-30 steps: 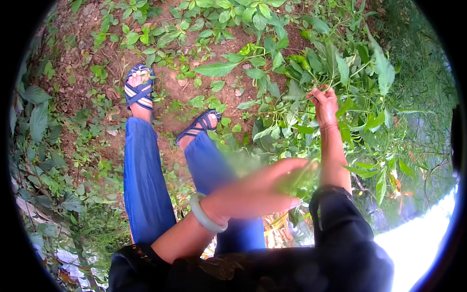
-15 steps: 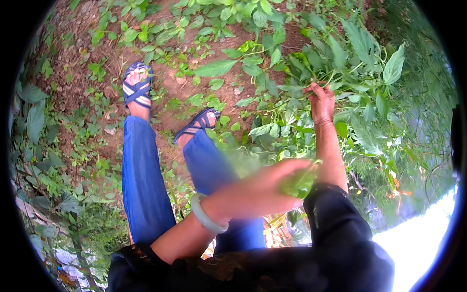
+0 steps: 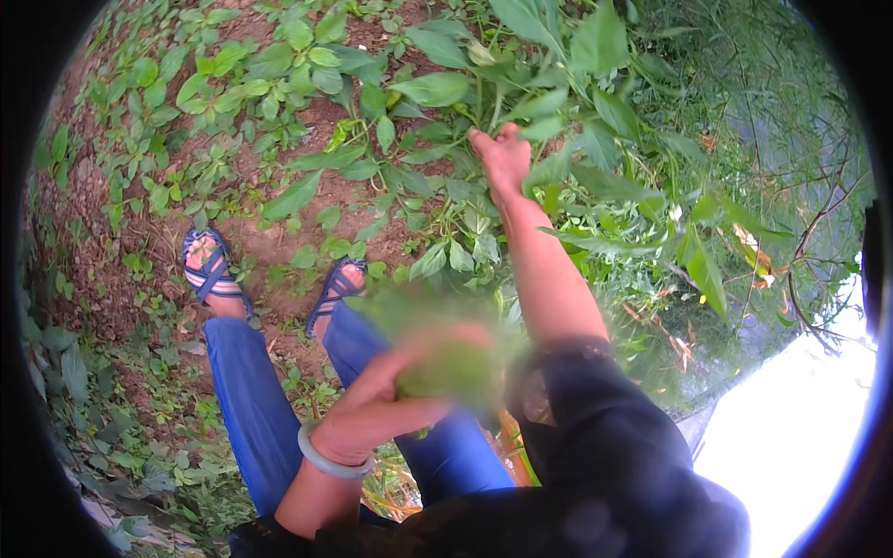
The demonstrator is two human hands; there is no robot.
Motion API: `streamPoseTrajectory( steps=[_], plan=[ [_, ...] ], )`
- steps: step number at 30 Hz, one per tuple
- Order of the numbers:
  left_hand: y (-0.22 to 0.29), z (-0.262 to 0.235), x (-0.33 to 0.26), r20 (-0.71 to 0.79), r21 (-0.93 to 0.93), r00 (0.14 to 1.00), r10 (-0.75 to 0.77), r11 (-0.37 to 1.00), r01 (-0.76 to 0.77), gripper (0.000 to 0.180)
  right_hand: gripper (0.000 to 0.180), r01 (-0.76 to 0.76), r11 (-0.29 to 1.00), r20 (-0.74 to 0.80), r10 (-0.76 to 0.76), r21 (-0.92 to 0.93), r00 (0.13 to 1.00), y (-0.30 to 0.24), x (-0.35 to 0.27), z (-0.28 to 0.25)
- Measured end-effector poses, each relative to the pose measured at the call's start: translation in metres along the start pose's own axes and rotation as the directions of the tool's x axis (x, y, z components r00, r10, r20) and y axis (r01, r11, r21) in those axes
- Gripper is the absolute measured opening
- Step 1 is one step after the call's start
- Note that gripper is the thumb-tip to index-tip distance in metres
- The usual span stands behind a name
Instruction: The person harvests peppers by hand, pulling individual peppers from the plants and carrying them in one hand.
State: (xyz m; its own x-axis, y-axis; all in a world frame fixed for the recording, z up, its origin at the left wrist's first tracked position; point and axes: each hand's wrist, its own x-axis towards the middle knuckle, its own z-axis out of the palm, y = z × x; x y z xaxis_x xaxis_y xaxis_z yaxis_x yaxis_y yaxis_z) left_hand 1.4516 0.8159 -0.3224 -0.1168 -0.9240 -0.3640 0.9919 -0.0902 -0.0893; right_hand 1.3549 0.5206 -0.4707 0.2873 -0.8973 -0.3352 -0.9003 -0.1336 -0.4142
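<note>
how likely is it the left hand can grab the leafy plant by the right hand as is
Probably not readily: the left hand has a blurred green bunch between thumb and fingers, and sits lower in the view, apart from the leafy plant by the right hand.

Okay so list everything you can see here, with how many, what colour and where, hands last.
leafy plant: at least one, green, top centre
low plants: many, green, across the ground
soil: one stretch, brown, between the plants
dry leaves: several, orange-brown, right
bright patch: one, white, lower right, unclear what
bunch of greens: one, green, blurred, lower centre
sandals: two, blue with pale stripes, left of centre
trousers: one pair, blue, lower left
bracelet: one, pale, left wrist
sleeves: two, dark, bottom
left hand: one, holding the bunch
right hand: one, at the leafy plant's stems
</note>
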Motion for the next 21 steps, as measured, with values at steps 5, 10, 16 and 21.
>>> streamPoseTrajectory(
  steps=[5,10,16,21],
  plan=[
    [-0.007,-0.002,0.002,-0.052,-0.011,0.998,0.038,0.999,-0.039,0.074,0.031,0.101,0.974,0.014,-0.100,-0.202,0.995,0.004,0.023,0.023],
    [-0.012,-0.009,0.003,-0.072,-0.013,0.996,0.043,0.999,-0.044,0.077,0.048,0.426,0.764,0.092,-0.440,-0.484,0.893,-0.014,0.009,0.036],
    [-0.003,0.003,0.003,-0.097,0.002,0.995,0.019,1.000,-0.018,0.082,0.051,0.340,0.918,0.269,-0.282,-0.202,0.921,-0.010,0.012,0.028],
    [0.000,-0.005,-0.003,-0.027,-0.022,0.996,0.085,0.996,-0.086,0.080,0.042,0.457,0.817,0.278,-0.376,-0.350,0.884,-0.039,-0.033,0.022]
  ],
)
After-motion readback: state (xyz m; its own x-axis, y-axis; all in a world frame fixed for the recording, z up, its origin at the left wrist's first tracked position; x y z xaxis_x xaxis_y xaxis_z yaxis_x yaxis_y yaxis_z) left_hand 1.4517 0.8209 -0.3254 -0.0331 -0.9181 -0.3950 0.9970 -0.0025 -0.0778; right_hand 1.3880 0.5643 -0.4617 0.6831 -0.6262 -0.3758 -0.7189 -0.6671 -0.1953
